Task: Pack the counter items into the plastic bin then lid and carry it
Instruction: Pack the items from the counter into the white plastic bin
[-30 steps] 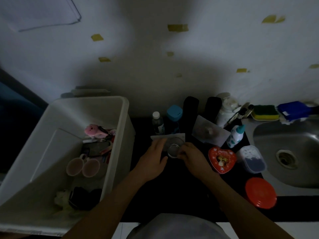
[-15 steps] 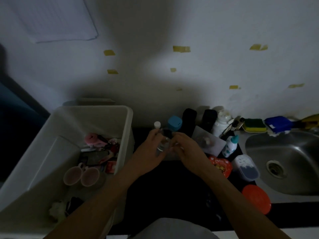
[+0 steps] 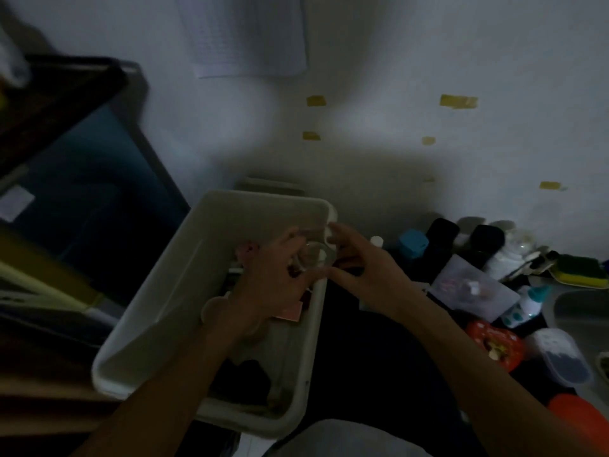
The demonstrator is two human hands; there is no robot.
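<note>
Both hands are up over the off-white rectangular plastic bin [image 3: 171, 285], which sits at roughly 10 o'clock from where the person stands. Between them is a small clear round glass [image 3: 313, 257]. The left hand [image 3: 273, 288] has its fingers curled round it from the 9 o'clock side, and the right hand [image 3: 365, 272] clamps it from 3 o'clock with thumb below and fingers above. It's dim and smeary, so I can't tell exactly where each fingertip lands.

The glass hangs right over the bin's right-hand rim, close to the far right corner, so it's basically straddling the edge. Inside the bin, a pink toy-ish thing [image 3: 247, 250] lies at the far end, a pale cup [image 3: 214, 308] pokes out under the left wrist, and a dark bundle of cloth [image 3: 244, 377] fills the near end. The long left wall is a bare pale slope.

Right of the bin there's a strip of black counter [image 3: 362, 374], then the clutter starts at 2 o'clock:
- a blue-capped bottle [image 3: 412, 244]
- two black cylinders [image 3: 440, 239]
- a frosted clear plastic lid [image 3: 474, 288]
- a small white bottle with a teal cap [image 3: 530, 305]
- a red heart-shaped tin [image 3: 494, 344]
- a clear oval tub with dark contents [image 3: 563, 361]
- an orange round lid [image 3: 580, 420] at 4 o'clock

A green and yellow sponge [image 3: 580, 268] sits by the wall.
</note>
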